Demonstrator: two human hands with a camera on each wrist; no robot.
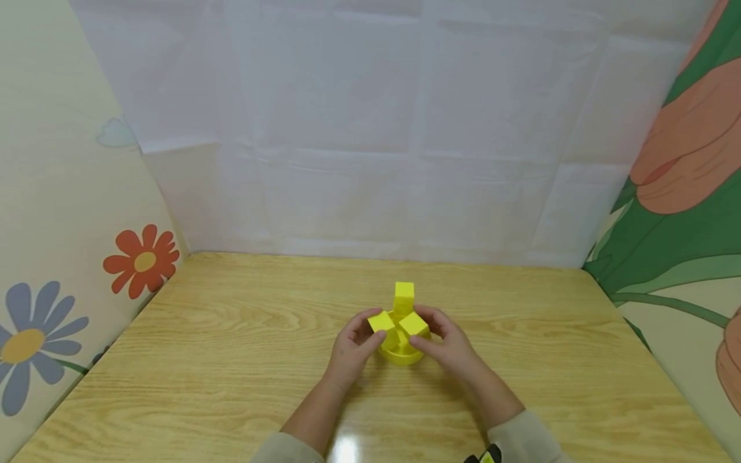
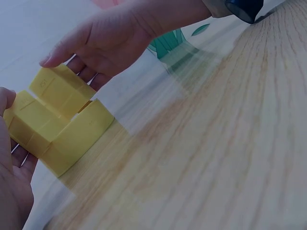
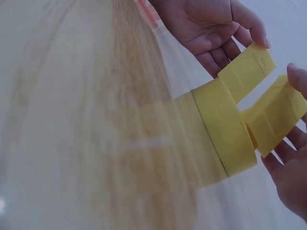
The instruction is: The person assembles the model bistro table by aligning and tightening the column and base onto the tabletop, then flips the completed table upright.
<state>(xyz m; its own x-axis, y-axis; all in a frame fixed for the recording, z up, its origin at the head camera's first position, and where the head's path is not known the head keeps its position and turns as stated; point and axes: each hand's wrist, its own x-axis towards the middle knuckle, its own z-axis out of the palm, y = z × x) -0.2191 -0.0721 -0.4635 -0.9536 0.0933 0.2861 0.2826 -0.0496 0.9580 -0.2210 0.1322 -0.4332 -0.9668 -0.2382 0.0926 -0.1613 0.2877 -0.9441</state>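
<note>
A round yellow plastic base (image 1: 402, 359) stands on the wooden table, with three square-topped yellow pieces rising from it. My left hand (image 1: 349, 352) pinches the left piece (image 1: 380, 321) between thumb and fingers, and this piece leans outward. On the other side my right hand (image 1: 456, 348) pinches the right piece (image 1: 413, 323) the same way. Untouched, the back piece (image 1: 404, 293) stands upright. Faint raised markings show on the right piece (image 3: 273, 115) in the right wrist view. How the pieces join the base is partly hidden.
The wood-grain table (image 1: 243, 321) extends around the hands. A creased white sheet (image 1: 370, 128) hangs along its back edge. Flower-printed panels (image 1: 58, 193) flank both sides. A dark band (image 1: 485, 455) sits at the right wrist, by the sleeve.
</note>
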